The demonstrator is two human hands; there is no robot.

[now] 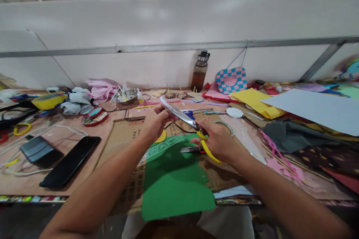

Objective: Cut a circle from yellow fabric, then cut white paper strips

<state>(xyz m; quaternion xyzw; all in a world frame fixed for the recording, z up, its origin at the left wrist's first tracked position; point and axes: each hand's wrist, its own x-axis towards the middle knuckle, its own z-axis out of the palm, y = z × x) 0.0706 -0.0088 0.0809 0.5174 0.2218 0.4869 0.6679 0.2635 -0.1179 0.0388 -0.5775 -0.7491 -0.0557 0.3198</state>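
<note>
My right hand is closed round the yellow handles of a pair of scissors, whose blades point up and left. The fingers of my left hand are pinched near the blade tips on a narrow white piece; its full shape is hard to make out. Below both hands a green sheet lies on brown cardboard. A clear green ruler rests across the sheet's upper edge, by a yellow round piece. Under my right hand is a small metal blade.
A black phone and a dark charger box lie at left. A brown bottle stands at the back beside a checkered bag. White paper, yellow paper and grey cloth are at right.
</note>
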